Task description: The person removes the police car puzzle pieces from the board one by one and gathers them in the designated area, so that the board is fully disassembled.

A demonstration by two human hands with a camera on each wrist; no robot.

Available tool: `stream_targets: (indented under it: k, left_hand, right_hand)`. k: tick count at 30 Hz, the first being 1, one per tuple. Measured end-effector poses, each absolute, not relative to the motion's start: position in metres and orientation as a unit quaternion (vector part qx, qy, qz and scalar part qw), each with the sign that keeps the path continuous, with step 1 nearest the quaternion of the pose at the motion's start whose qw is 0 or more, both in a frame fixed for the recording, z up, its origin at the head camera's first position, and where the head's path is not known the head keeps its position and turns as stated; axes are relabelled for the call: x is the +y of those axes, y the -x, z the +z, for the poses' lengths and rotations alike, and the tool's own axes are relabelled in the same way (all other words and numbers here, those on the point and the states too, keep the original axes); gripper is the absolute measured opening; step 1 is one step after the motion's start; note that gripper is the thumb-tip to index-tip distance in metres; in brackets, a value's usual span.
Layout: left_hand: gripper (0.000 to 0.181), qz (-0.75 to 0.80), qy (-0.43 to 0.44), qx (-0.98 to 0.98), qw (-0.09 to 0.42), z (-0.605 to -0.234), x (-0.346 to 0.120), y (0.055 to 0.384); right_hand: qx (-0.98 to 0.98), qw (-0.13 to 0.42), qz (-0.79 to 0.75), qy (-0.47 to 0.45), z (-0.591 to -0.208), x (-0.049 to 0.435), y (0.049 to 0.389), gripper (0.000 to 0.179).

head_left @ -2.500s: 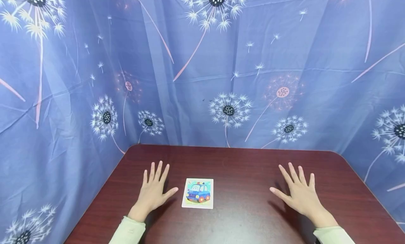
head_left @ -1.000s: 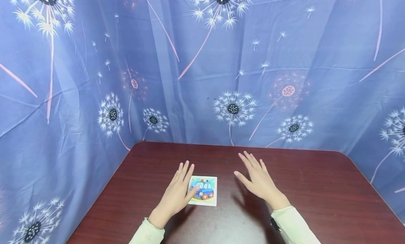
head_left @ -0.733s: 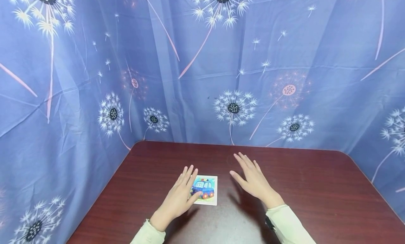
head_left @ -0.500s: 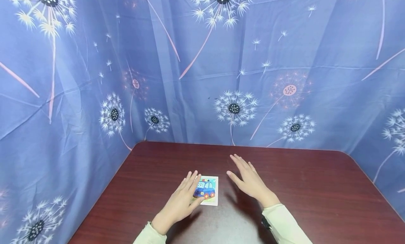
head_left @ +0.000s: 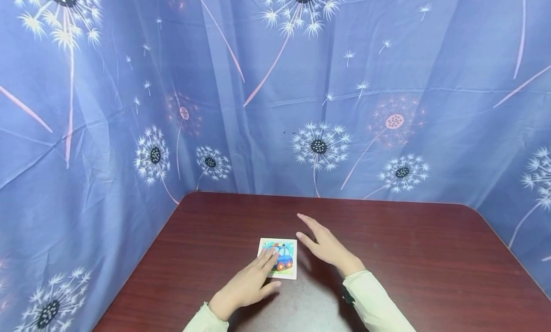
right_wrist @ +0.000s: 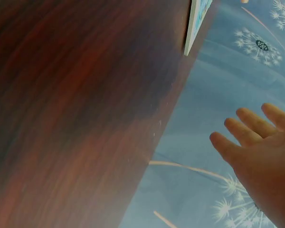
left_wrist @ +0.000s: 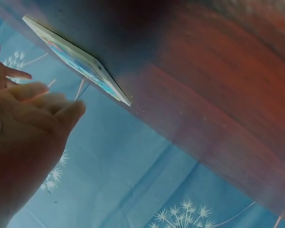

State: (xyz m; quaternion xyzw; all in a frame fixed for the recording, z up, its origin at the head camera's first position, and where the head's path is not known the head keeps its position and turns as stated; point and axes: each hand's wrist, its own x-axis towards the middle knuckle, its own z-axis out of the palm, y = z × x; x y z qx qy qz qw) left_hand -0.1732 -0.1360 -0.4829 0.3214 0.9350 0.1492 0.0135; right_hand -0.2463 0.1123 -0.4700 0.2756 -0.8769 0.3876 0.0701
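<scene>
A square board with a white border lies on the table and shows a cartoon blue police car. My left hand hovers close over its left part, fingers extended, hiding the front of the car. In the left wrist view a gap shows between this hand and the pale-edged board. To the right of the board, my right hand is held above the table, its fingers straight and pointing to the far left. The right wrist view shows the spread fingers of this hand holding nothing.
The dark red-brown wooden table has rounded far corners. Behind it and along its left side hangs a blue curtain with a dandelion print. A dark band sits at the right sleeve's cuff.
From wide apart, both hands have come inward to the board. The left fingers have lowered over the picture, and the right hand has moved left towards it. The board lies still on the table.
</scene>
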Motion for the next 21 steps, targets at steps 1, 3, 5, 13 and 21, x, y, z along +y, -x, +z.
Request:
stream_targets:
  k: [1,3,5,13,21]
  left_hand:
    - [0.067,0.145,-0.322,0.935,0.020,-0.483,-0.136,0.173]
    - [0.066,0.138,-0.324,0.935,0.035,-0.484,-0.136,0.173]
    - [0.066,0.130,-0.323,0.936,0.049,-0.485,-0.135,0.173]
    - [0.062,0.110,-0.327,0.936,0.072,-0.483,-0.131,0.173]
    - [0.062,0.107,-0.320,0.938,0.086,-0.483,-0.130,0.171]
  right_hand:
    - [-0.876,0.065,0.389,-0.277,-0.470,0.110,0.247,0.057]
    - [-0.874,0.055,0.393,-0.281,-0.470,0.106,0.250,0.055]
    - [-0.870,0.048,0.400,-0.285,-0.471,0.101,0.252,0.054]
    - [-0.833,0.012,0.462,-0.303,-0.476,0.083,0.261,0.050]
    - [-0.813,-0.041,0.496,-0.302,-0.484,0.058,0.270,0.034]
